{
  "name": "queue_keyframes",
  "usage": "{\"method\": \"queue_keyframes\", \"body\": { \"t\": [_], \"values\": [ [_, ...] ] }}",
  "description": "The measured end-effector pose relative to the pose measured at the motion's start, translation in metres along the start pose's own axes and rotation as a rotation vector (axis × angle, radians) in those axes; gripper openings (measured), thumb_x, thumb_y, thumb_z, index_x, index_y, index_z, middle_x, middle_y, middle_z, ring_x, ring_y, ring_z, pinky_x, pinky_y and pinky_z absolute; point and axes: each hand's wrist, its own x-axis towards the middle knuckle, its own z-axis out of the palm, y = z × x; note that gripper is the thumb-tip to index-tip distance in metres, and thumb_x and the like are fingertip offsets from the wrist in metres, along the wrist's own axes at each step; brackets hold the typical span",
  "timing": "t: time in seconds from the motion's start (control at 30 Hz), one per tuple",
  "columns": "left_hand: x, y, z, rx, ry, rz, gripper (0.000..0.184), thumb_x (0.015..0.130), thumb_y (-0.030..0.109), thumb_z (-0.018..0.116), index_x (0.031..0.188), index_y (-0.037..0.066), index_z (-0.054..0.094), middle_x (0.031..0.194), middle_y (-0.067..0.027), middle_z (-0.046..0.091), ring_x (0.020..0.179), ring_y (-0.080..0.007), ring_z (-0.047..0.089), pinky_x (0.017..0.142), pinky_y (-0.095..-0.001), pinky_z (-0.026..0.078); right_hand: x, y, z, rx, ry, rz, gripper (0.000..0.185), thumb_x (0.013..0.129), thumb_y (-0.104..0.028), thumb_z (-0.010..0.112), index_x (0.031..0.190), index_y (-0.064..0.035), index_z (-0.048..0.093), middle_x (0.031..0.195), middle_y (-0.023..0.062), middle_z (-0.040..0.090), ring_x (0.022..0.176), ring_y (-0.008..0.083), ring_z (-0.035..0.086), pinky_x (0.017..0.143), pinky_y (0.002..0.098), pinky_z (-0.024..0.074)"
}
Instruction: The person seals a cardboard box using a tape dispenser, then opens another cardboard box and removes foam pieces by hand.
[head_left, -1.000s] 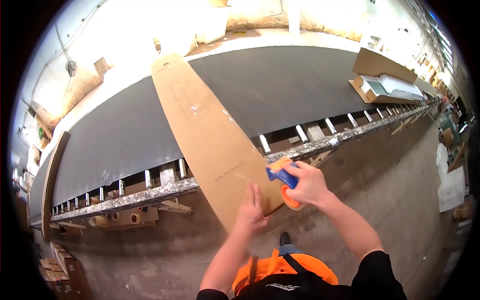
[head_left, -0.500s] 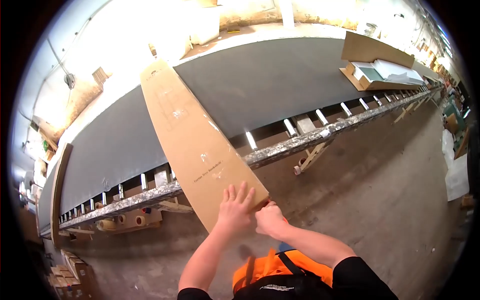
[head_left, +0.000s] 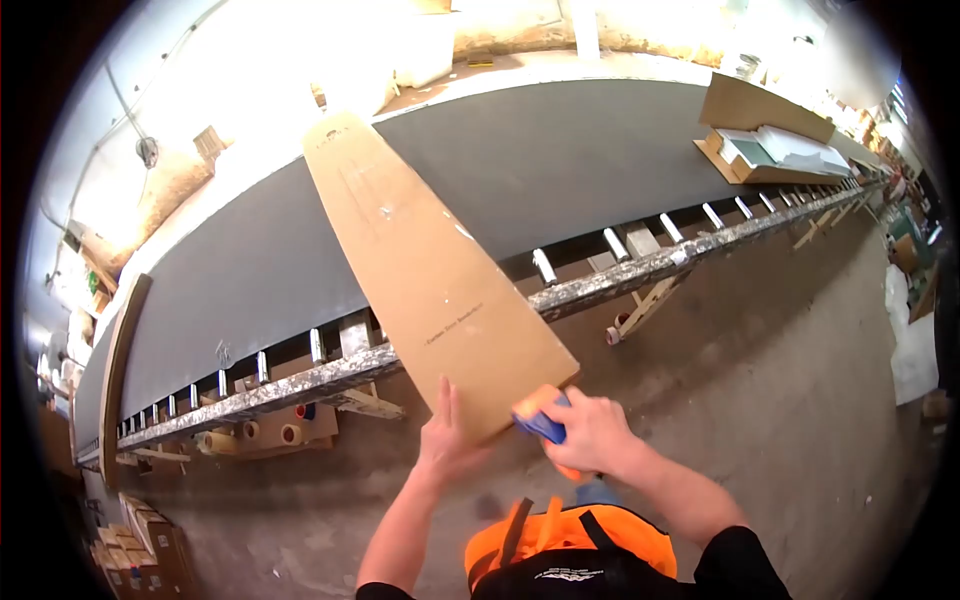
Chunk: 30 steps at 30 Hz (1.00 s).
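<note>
A long, flat brown cardboard box [head_left: 430, 290] lies across the conveyor, its near end sticking out toward me over the metal rail. Printed text shows on its top face. My left hand [head_left: 450, 440] is against the near left corner, fingers stretched out along the cardboard and the thumb hidden. At the near right corner, my right hand [head_left: 598, 432] is wrapped round an orange-and-blue tape gun [head_left: 541, 415], whose head is close against the box's end edge. Whether tape touches the cardboard cannot be made out.
The dark conveyor belt [head_left: 560, 150] runs left to right, edged by rollers and a worn rail [head_left: 620, 282]. An opened carton [head_left: 770, 150] with white packing sits at the right. Another long box [head_left: 122, 370] stands at left. Tape rolls [head_left: 291, 434] and stacked cartons [head_left: 150, 550] are below.
My right hand has lifted and moved right, bringing the tape gun into view. The left hand has slid from the box top to its near left edge. The view has shifted slightly.
</note>
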Motion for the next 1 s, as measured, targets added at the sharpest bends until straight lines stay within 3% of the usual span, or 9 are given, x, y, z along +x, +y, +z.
{"method": "queue_keyframes", "body": {
  "t": [0.07,0.23,0.4,0.5,0.6,0.67,0.73,0.83,1.0],
  "values": [
    [-0.006,-0.003,0.006,-0.049,0.126,0.002,0.146,0.048,0.042,0.092,0.154,-0.007,0.005,0.156,-0.0395,0.015,0.112,-0.0491,0.062,0.077,-0.0456,0.059,0.029,-0.057,-0.010,0.022,0.185,0.002,0.030,0.068,-0.029,0.070,0.095,-0.0181,0.072,0.087,0.0147,0.062,0.069,0.0377,0.067,0.062,0.0470,0.0562],
    [-0.008,-0.013,0.010,-0.052,0.176,-0.017,0.147,0.048,0.045,0.092,0.155,-0.005,0.005,0.155,-0.0402,0.017,0.106,-0.0500,0.064,0.069,-0.0457,0.060,0.064,-0.075,0.036,-0.206,-0.361,0.126,0.042,0.061,-0.033,0.070,0.095,-0.0070,0.073,0.099,0.0229,0.064,0.081,0.0369,0.070,0.071,0.0460,0.0582],
    [-0.002,-0.004,-0.015,0.028,0.068,0.048,0.121,0.058,0.046,0.088,0.151,-0.003,0.027,0.154,-0.0337,0.030,0.124,-0.0450,0.056,0.090,-0.0441,0.056,-0.020,-0.050,0.110,-0.336,-0.240,0.064,0.048,0.061,-0.029,0.071,0.101,-0.0028,0.071,0.099,0.0227,0.063,0.080,0.0330,0.069,0.069,0.0441,0.0584],
    [0.013,-0.007,-0.029,0.108,-0.089,0.157,0.103,0.068,0.040,0.083,0.149,-0.001,0.035,0.155,-0.0266,0.034,0.129,-0.0440,0.053,0.102,-0.0448,0.050,0.011,-0.052,0.166,-0.420,-0.594,0.012,0.047,0.068,-0.028,0.068,0.107,-0.0022,0.070,0.112,0.0218,0.064,0.099,0.0336,0.067,0.082,0.0436,0.0559],
    [0.051,-0.010,-0.035,0.141,-0.283,0.258,0.080,0.088,0.035,0.067,0.152,0.001,0.032,0.159,-0.0204,0.030,0.139,-0.0420,0.042,0.115,-0.0475,0.036,-0.016,0.006,0.293,-0.487,-0.187,-0.172,0.041,0.071,-0.026,0.069,0.107,-0.0064,0.072,0.108,0.0151,0.069,0.104,0.0297,0.067,0.088,0.0412,0.0529],
    [0.106,-0.026,0.005,0.215,-0.301,0.141,0.074,0.096,0.042,0.051,0.154,0.002,0.028,0.160,-0.0219,0.027,0.147,-0.0404,0.027,0.120,-0.0477,0.023,-0.037,0.008,0.148,0.421,-0.361,0.404,0.043,0.075,-0.027,0.065,0.114,-0.0099,0.073,0.108,0.0124,0.070,0.107,0.0258,0.066,0.091,0.0467,0.0529],
    [0.151,-0.033,0.024,0.274,-0.279,-0.029,0.072,0.101,0.047,0.038,0.156,0.003,0.022,0.162,-0.0215,0.020,0.151,-0.0383,0.015,0.123,-0.0467,0.011,-0.049,0.069,0.128,1.000,-0.392,0.846,0.066,0.064,-0.003,0.071,0.130,-0.0107,0.067,0.112,0.0132,0.073,0.098,0.0214,0.071,0.084,0.0370,0.0579],
    [0.162,-0.029,0.023,0.335,-0.295,-0.299,0.073,0.104,0.050,0.027,0.159,0.005,0.013,0.166,-0.0192,0.010,0.153,-0.0364,0.004,0.124,-0.0447,0.000,-0.042,0.159,0.087,1.679,-0.045,0.624,0.072,0.057,0.000,0.060,0.129,0.0068,0.063,0.112,0.0150,0.071,0.097,0.0206,0.070,0.085,0.0271,0.0556],
    [0.169,-0.033,0.028,0.351,-0.244,-0.457,0.073,0.104,0.052,0.027,0.159,0.007,0.013,0.166,-0.0179,0.008,0.153,-0.0393,0.004,0.124,-0.0455,0.001,0.072,0.216,0.059,1.559,-0.263,0.405,0.069,0.056,0.000,0.062,0.125,0.0043,0.067,0.093,0.0090,0.072,0.072,0.0111,0.063,0.066,0.0250,0.0524]
  ]
}}
